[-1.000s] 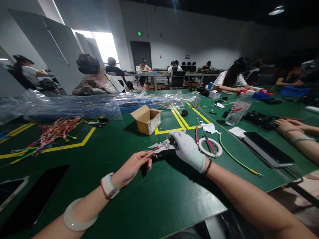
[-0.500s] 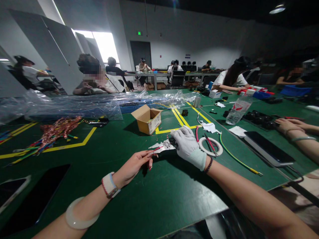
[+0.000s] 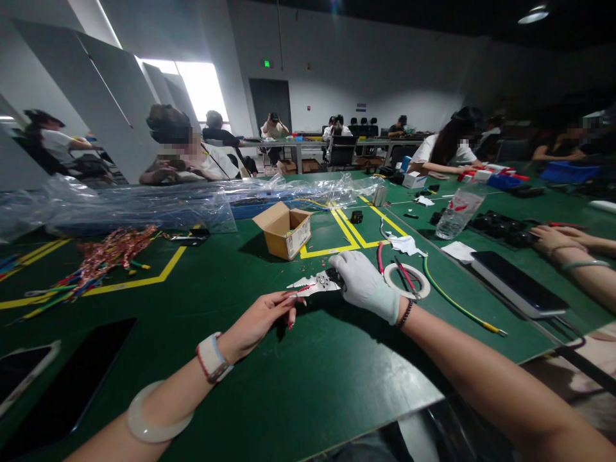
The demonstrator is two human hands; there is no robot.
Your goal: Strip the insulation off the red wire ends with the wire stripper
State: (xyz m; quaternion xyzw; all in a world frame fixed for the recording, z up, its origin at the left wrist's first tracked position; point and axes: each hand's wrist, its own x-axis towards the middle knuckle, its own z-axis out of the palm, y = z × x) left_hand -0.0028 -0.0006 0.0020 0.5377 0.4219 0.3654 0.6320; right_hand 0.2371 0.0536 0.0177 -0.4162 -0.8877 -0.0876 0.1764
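My right hand [image 3: 364, 282], in a pale glove, is wrapped round the dark handles of a pair of wire strippers [image 3: 316, 283]. The tool's silver jaws point left, over the green table. My bare left hand [image 3: 264, 319] pinches a thin red wire [image 3: 303, 288] whose length lies along the jaws. The wire's other end is hard to make out. Just beyond the jaws stands an open cardboard box [image 3: 285, 234]. To the right of my gloved hand are a white ring of tape [image 3: 423, 282], red-handled pliers [image 3: 407, 277] and a green-yellow wire [image 3: 455, 307].
A bundle of stripped copper wires [image 3: 113, 253] lies at left, with a dark phone [image 3: 79, 385] nearer me. Clear plastic sheeting [image 3: 139, 199] spans the far edge. A power bank [image 3: 520, 285], a water bottle [image 3: 459, 212] and another person's hands [image 3: 558, 244] are at right.
My right hand's fingers have closed further round the stripper handles, and the hand has rolled slightly. My left hand and the red wire stay nearly in place.
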